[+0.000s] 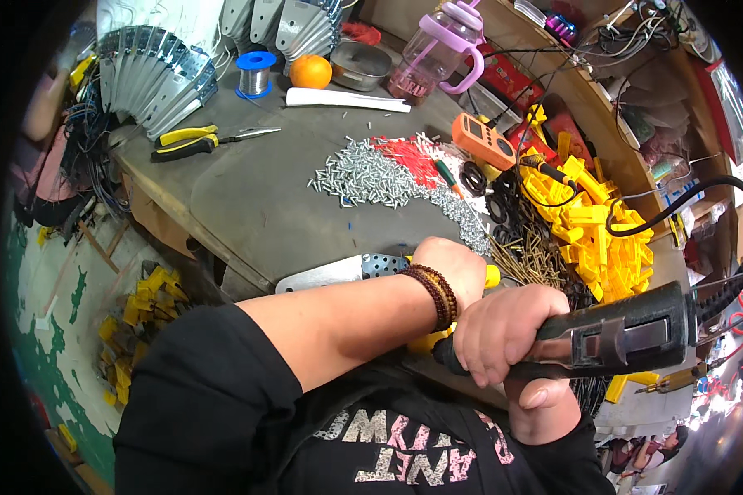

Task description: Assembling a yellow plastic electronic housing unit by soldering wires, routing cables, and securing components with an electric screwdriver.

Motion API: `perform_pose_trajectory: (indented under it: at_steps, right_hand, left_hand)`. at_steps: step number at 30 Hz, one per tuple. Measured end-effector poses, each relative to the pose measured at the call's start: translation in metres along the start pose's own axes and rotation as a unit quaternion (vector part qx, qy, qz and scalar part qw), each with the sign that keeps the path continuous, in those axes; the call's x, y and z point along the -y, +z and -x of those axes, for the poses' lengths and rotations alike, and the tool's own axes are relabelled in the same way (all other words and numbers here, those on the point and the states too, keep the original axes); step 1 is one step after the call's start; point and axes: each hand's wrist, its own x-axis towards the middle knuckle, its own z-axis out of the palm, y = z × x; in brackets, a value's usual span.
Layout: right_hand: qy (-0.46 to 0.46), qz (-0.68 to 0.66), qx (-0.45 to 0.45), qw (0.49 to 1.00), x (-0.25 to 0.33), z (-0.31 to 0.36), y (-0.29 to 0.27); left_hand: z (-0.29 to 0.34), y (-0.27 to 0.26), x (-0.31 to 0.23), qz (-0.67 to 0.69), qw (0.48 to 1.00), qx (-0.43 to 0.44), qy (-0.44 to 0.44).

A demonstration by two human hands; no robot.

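Note:
My left hand (pixel 456 266), with brown bead bracelets at its wrist, is closed over a yellow plastic piece (pixel 493 276) that shows on its right side. Its fingers are mostly hidden. A flat grey metal blade (pixel 322 275) with a perforated end (pixel 381 265) reaches out to the left of that hand, low over the table. My right hand (pixel 508 334) grips a black corded electric screwdriver (pixel 619 332), held nearly level with its narrow end to the left. That narrow end lies close below my left wrist; whether it touches anything is hidden.
On the table lie silver screws (pixel 367 175), red plugs (pixel 409 157), long brassy screws (pixel 528 252) and yellow plastic parts (pixel 594 223). Farther back are an orange meter (pixel 483 140), pliers (pixel 194 142), a solder spool (pixel 254 76), an orange (pixel 310 72), a jug (pixel 439 54) and stacked metal blades (pixel 157 78).

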Motion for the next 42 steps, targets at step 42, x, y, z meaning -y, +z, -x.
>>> perform_pose_trajectory:
  at_steps: [42]
  right_hand:
    - [0.058, -0.046, 0.037, 0.997, 0.002, -0.032, -0.071]
  left_hand:
    - [0.055, 0.002, 0.043, 0.207, 0.975, -0.043, 0.073]
